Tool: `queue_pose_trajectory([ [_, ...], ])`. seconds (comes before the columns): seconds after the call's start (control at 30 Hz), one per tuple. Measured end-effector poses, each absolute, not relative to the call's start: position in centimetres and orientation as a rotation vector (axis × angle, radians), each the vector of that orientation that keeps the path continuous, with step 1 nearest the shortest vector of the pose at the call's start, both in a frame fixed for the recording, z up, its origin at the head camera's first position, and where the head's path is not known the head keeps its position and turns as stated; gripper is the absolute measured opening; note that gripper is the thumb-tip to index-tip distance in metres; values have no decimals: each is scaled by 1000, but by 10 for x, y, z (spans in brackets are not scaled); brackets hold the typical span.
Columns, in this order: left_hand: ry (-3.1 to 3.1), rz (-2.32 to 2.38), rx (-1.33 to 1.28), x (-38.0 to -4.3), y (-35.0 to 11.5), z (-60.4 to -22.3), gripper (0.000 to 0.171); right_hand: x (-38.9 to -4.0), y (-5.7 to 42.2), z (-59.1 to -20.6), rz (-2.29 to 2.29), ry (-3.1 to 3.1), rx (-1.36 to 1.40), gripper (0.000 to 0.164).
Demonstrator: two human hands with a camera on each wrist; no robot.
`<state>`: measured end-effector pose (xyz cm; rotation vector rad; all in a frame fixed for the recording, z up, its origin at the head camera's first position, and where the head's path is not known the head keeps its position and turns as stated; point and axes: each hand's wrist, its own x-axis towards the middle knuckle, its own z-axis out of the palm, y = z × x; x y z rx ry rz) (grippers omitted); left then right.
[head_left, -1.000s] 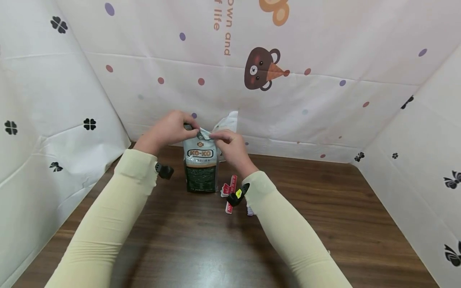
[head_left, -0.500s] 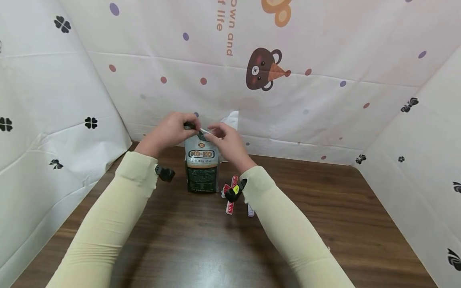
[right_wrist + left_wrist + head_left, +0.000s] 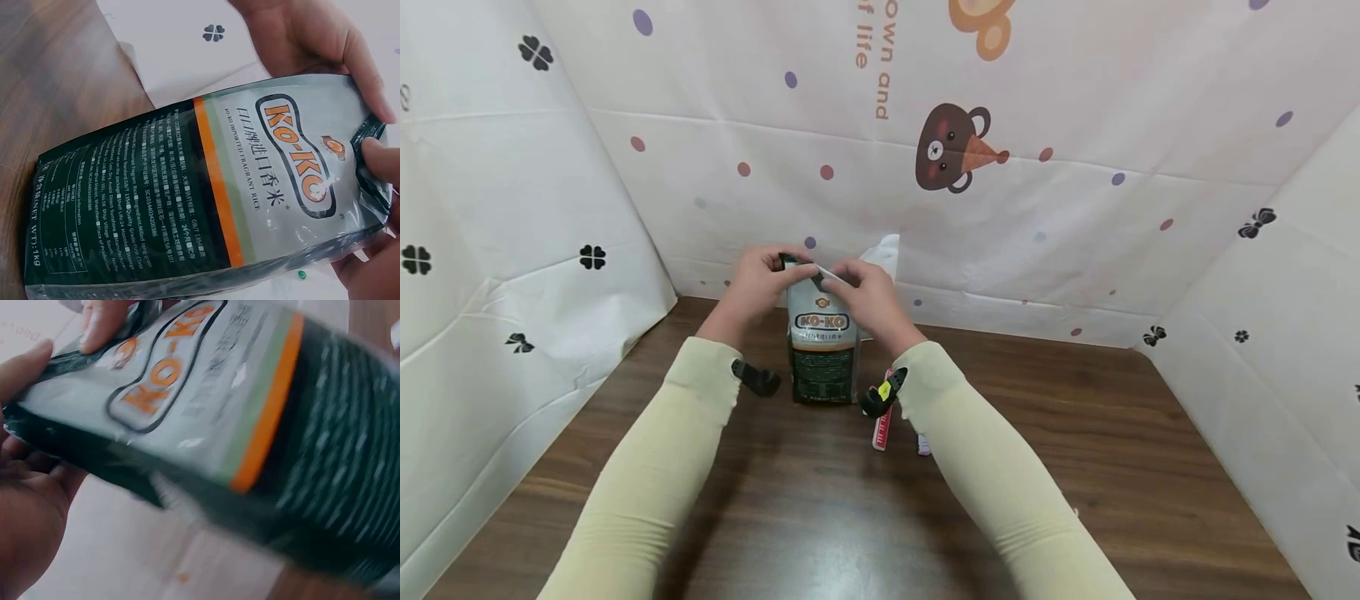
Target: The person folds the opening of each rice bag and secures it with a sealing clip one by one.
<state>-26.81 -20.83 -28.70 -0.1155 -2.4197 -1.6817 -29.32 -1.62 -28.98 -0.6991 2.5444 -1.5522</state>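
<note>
A green and silver bag of rice (image 3: 822, 371), printed KO-KO, stands upright on the table (image 3: 760, 508) near the back wall. At its left top corner my left hand (image 3: 756, 287) grips the edge, thumb in front and fingers behind. My right hand (image 3: 876, 302) pinches the top edge on the other side, close to the left fingertips. In the right wrist view the top of the bag (image 3: 275, 181) looks crumpled and folded between the hands. Part of the fingers is hidden behind the bag.
Beside the bag, partly under the right wrist, lies a flat red and white piece (image 3: 882, 432). A small pale purple item (image 3: 922, 445) lies next to the right sleeve. Printed white cloth walls (image 3: 715, 208) close off the back and both sides.
My right fingers have shifted slightly left along the bag's top edge. The left wrist has dropped and moved a little right, while its hand still holds the corner.
</note>
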Motion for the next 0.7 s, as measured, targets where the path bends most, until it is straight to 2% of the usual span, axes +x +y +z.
queue_pose_trajectory([
  [0.17, -2197, -1939, -68, -271, -200, -299, 38, -294, -15, -292, -1592, 2521, -666, 13],
  [0.7, -1703, -2173, -104, -273, -182, -308, 29, -300, -1, -308, -1742, 2464, -675, 20],
])
